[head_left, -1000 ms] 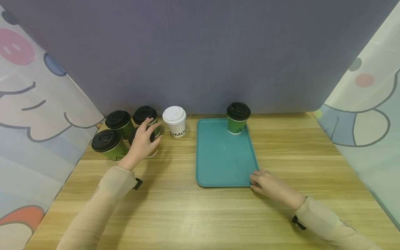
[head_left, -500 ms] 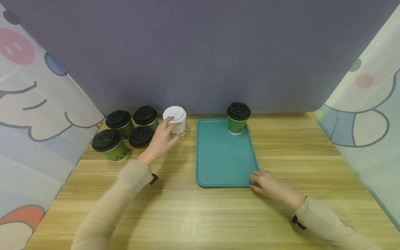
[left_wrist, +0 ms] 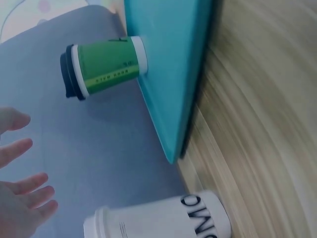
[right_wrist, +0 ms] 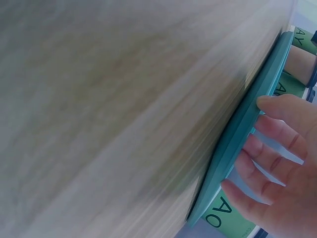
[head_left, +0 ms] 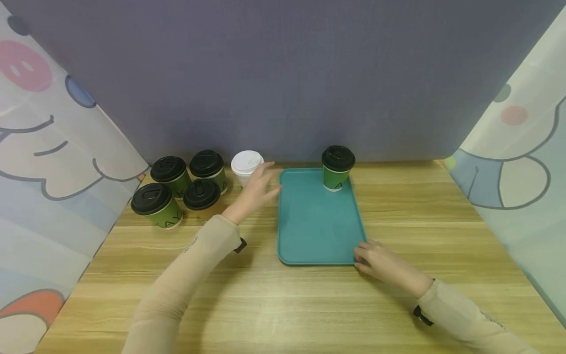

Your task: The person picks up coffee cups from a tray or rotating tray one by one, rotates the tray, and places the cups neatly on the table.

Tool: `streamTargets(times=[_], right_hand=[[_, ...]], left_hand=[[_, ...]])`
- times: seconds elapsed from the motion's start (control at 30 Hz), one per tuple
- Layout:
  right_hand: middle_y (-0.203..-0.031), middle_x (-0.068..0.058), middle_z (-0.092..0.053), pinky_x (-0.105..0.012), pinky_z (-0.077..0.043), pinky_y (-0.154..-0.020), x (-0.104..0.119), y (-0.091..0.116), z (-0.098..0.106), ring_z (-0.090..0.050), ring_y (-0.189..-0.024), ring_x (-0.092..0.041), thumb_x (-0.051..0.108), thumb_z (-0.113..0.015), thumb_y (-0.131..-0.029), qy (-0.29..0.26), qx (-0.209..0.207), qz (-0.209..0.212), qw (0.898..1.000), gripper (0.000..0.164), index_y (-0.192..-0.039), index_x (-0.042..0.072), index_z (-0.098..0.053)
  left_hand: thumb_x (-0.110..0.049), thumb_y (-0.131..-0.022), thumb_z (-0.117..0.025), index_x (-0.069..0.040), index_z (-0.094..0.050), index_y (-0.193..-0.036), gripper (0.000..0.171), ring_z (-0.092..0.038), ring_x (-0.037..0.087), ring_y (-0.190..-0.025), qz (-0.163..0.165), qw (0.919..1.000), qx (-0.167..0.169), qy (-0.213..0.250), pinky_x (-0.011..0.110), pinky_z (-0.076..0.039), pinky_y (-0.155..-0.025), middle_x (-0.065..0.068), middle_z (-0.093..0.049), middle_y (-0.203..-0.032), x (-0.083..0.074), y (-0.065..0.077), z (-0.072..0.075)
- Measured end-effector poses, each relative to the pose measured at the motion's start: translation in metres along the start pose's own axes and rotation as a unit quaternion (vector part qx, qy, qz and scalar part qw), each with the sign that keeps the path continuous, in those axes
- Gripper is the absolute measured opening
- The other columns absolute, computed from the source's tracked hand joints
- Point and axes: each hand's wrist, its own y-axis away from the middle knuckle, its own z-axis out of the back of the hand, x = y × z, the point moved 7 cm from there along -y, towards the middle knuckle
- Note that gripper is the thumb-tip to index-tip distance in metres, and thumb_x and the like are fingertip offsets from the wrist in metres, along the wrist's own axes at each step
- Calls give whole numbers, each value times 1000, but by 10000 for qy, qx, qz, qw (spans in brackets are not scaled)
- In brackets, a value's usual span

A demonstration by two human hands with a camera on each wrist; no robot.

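Note:
My left hand hovers with spread fingers, holding nothing, between the white lidded paper cup and the left edge of the teal tray. In the head view it overlaps the white cup's lower part. A green coffee cup with a black lid stands upright at the tray's back right. My right hand is at the tray's near right corner. In the right wrist view, the fingertips rest along the tray's rim, fingers fairly straight.
On the left stand several black-lidded cups: a back-left green cup, a front-left green cup, another green cup and a brown cup. A grey panel rises behind the wooden table.
My left hand has swept right from over the black-lidded cups, past the white cup, toward the tray, with nothing in it. The right hand and the tray have stayed put.

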Motion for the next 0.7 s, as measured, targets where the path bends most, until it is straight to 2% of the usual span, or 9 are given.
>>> streamTargets(times=[0.1, 0.3, 0.5, 0.7], right_hand=[[-66, 12, -38, -36, -43, -67, 0, 0, 0, -36, -62, -5, 12, -70, -73, -22, -2, 12, 10000, 26, -67, 17, -45], [-67, 11, -40, -42, -45, -73, 1, 1, 0, -37, -62, -5, 11, -70, -73, -58, 18, 45, 10000, 25, -67, 16, -46], [-66, 12, -38, -37, -44, -67, 1, 0, 1, -36, -62, -5, 11, -70, -73, -53, -7, 15, 10000, 26, -67, 17, -46], [-66, 12, -38, -34, -42, -64, 2, 0, 2, -35, -62, -4, 11, -70, -73, -29, -20, 60, 10000, 26, -67, 16, -46]], left_hand=[[-14, -82, -60, -3, -51, -121, 41, -38, 35, -117, -139, 9999, 96, 27, 44, -32, -97, 21, -37, -130, -8, -8, -8], [-19, -84, -57, -7, -49, -124, 43, -37, 34, -119, -127, 9985, 438, -303, 46, -30, -98, 20, -37, -132, -21, -22, -24], [-20, -85, -57, -8, -46, -128, 46, -35, 32, -121, -111, 9968, 704, -373, 44, -29, -99, 19, -35, -133, -33, -36, -40], [-23, -85, -57, -11, -42, -131, 50, -37, 31, -120, -63, 9951, 849, -510, 44, -33, -96, 17, -35, -134, -38, -52, -53]])
